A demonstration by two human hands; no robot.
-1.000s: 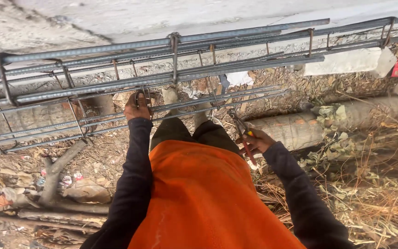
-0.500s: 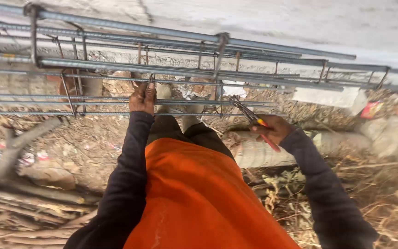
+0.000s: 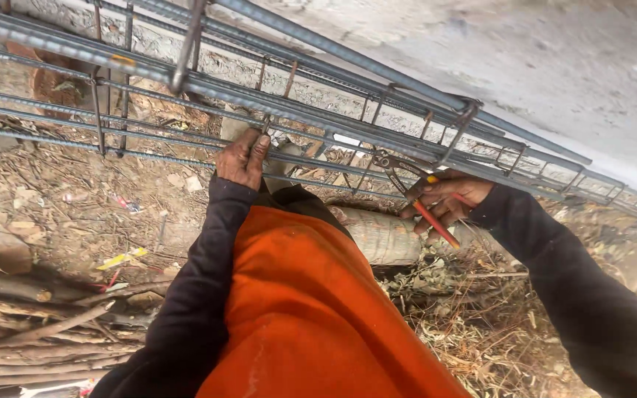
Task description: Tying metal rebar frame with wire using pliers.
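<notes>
Left hand (image 3: 242, 157) grips rebar cage (image 3: 318, 110); right hand (image 3: 447, 199) holds pliers (image 3: 416, 193) (red-handled).

We are reaching both arms forward in dark sleeves, the orange front of our top showing between them. Our left hand (image 3: 242, 158) is stretching straight ahead, knuckles up, fingers (image 3: 258, 151) curling down and closing in a grip. Our right arm is coming in from the lower right, bending at the wrist, and our right hand (image 3: 447, 200) is turning palm inward, fingers (image 3: 436, 193) wrapping tight around what it is holding.
</notes>
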